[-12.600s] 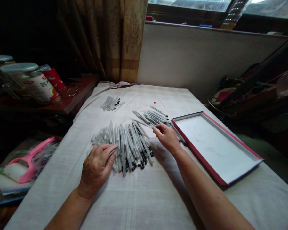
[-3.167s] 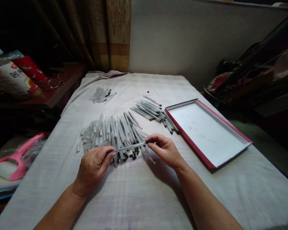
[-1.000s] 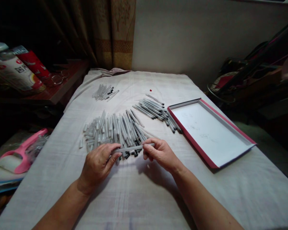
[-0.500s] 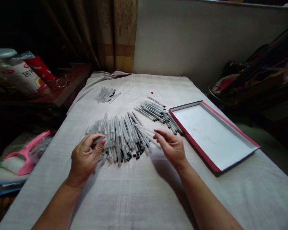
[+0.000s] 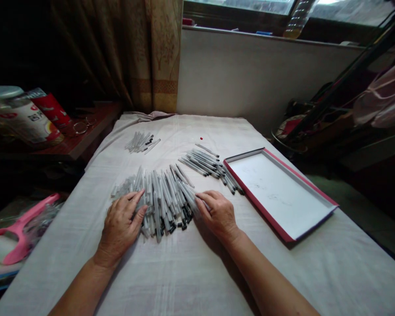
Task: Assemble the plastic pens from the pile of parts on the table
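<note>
A large pile of clear-barrelled pens [image 5: 164, 193] with loose black caps lies mid-table. My left hand [image 5: 121, 226] rests at its left side, thumb and fingers apart, near a heap of small clear pieces [image 5: 123, 186], perhaps caps. At the pile's right edge, my right hand [image 5: 219, 215] has its fingers closed around the end of a pale pen; the fingers partly hide it. Behind that hand lies a bundle of capped pens [image 5: 202, 162], tips pointing right. Farther back on the left is a smaller group of clear pens [image 5: 140, 142].
To the right, a shallow red-edged box lid [image 5: 283, 197] with a white inside touches the capped pens. A tiny red piece [image 5: 201, 138] sits at the back. Left of the table are a pink tape dispenser [image 5: 23, 232] and a plastic jar [image 5: 23, 118] on a brown cabinet.
My left hand has opened from a pinch and lowered to the pile. My right hand has come down leftward to the pile's right edge. The view has tilted up, showing the window.
</note>
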`<state>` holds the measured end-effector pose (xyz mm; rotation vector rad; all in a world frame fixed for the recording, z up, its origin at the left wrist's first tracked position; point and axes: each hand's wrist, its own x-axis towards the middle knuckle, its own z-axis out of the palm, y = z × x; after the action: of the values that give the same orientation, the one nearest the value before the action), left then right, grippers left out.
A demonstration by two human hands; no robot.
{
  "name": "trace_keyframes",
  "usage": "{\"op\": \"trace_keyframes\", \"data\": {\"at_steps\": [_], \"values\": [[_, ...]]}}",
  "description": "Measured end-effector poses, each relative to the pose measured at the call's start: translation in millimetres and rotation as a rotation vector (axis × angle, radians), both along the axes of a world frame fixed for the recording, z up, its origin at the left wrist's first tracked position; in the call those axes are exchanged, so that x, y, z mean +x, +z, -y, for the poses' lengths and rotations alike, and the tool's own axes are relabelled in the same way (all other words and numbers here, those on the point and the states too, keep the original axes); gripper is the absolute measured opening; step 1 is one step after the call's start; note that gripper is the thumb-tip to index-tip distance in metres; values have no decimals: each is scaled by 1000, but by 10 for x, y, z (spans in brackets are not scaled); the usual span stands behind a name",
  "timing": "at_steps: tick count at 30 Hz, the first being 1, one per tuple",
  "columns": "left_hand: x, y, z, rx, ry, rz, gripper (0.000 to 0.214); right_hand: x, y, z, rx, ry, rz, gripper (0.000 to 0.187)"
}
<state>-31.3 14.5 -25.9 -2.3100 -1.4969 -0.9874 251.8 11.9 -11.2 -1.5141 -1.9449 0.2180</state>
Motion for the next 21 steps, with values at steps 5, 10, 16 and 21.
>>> {"op": "trace_keyframes", "data": {"at_steps": [5,10,16,21], "values": [[-4,40,29,20,-11,37,38,359,30,-346,-35,-260,177,28],[4,54,33,33,-25,57,35,457,107,-606,-187,-385,453,27],[24,56,34,85,-46,36,34,366,159,-699,-273,-430,542,19],[41,97,65,83,-68,21,36,380,204,-546,-209,-348,369,20]]}}
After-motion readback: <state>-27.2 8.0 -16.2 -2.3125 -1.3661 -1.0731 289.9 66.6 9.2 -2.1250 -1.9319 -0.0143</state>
